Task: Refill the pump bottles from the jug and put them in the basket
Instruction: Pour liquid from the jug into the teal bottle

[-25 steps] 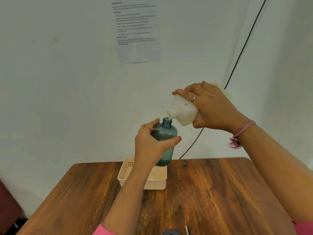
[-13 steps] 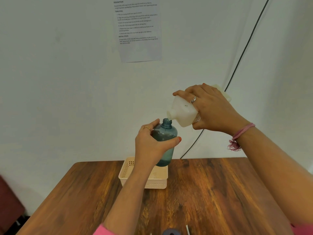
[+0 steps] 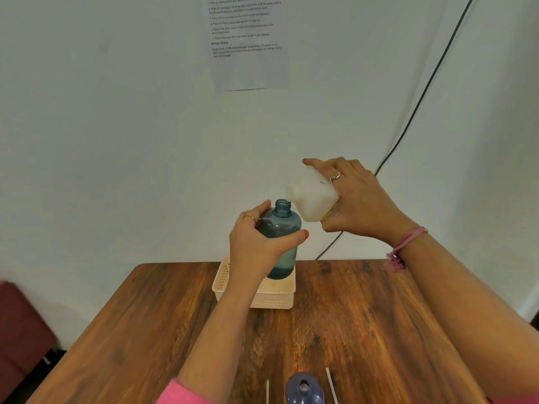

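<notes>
My left hand grips a translucent blue pump bottle upright in the air above the basket, its threaded neck uncapped. Some liquid sits in its bottom. My right hand holds a white jug tilted on its side, spout pointing left, just above and to the right of the blue bottle's mouth. No stream is visible between them. A cream perforated basket stands on the wooden table below the bottle.
At the table's near edge stands another blue bottle, seen from above, with two thin white tubes beside it. A black cable runs down the wall behind the jug. A dark red seat is at the left.
The jug's spout has lifted off the blue bottle's mouth and tipped back toward level. The head camera has tilted down, showing more of the table's near edge.
</notes>
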Tool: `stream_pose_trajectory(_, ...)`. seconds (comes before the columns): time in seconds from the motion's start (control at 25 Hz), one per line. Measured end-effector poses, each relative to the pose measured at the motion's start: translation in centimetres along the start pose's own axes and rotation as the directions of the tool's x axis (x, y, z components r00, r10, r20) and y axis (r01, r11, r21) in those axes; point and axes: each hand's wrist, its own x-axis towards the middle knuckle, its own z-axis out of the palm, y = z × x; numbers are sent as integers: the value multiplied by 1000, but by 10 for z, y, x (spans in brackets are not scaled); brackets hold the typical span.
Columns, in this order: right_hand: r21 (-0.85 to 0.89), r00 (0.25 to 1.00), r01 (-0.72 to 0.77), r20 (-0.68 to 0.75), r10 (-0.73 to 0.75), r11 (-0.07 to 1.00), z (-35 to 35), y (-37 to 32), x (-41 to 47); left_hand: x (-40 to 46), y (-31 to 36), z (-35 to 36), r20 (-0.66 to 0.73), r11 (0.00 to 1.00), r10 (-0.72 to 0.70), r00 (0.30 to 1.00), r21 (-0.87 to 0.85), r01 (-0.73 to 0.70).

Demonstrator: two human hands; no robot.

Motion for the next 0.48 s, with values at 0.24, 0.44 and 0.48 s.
stream_pose_trajectory(0.24, 370, 979, -204, 53, 199, 906, 38, -21, -23, -11, -22, -21, 50, 999, -40, 998, 0, 40)
stream_pose_trajectory(0.44, 582, 927, -352, 112, 357, 733, 69, -35, -54, -31, -65, -47, 166, 995, -102, 981, 21, 100)
stream_pose_trajectory(0.48, 606, 914, -379, 127, 385, 700, 75, -38, -60, -36, -76, -52, 187, 994, -109, 976, 37, 104)
